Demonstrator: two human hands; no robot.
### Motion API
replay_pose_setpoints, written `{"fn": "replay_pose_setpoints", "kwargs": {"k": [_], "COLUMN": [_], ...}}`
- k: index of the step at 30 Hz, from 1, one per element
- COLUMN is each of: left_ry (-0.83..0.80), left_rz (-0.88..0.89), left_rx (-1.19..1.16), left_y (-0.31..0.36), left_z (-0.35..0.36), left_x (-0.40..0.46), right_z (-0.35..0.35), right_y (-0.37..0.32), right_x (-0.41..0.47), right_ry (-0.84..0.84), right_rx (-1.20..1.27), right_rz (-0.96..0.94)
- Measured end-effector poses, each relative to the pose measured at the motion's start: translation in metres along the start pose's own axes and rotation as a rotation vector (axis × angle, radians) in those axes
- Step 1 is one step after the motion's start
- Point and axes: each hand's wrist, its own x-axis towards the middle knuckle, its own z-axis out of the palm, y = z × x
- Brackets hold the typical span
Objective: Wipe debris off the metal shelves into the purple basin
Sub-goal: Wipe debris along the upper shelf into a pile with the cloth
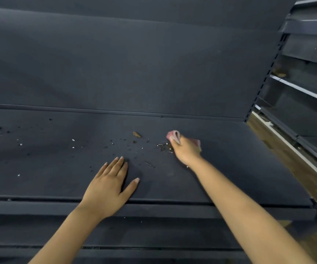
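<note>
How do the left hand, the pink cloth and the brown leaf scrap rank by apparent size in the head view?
1. left hand, flat on the metal shelf and nearer the camera, which inflates it
2. pink cloth, partly hidden in the right hand
3. brown leaf scrap

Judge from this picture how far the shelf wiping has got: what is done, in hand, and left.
Done: the metal shelf right of the cloth looks free of crumbs. In hand: the right hand grips a pink cloth beside a brown flake; the left hand rests flat. Left: scattered crumbs toward the left. No purple basin is in view.
</note>
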Motion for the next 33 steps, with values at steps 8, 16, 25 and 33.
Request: {"fn": "replay_pose_setpoints", "kwargs": {"k": [8, 16, 25, 33], "left_ry": [0.049, 0.053, 0.050, 0.045], "left_rz": [0.032, 0.039, 0.081, 0.070], "left_rx": [0.020, 0.024, 0.060, 0.068], "left_y": [-0.001, -0.004, -0.020, -0.062], "left_z": [0.003, 0.007, 0.002, -0.004], "left_x": [0.001, 0.002, -0.011, -0.032], "right_z": [0.052, -0.016, -0.045, 0.028], "right_y": [-0.069, -0.020, 0.055, -0.045], "right_x": [-0.013, -0.026, -0.080, -0.086], "right_ry": [-0.125, 0.105, 0.162, 0.154], "right_rx": [0.093, 0.313, -0.051, -0.106], "right_rz": [-0.136, -0.171, 0.293, 0.117]}}
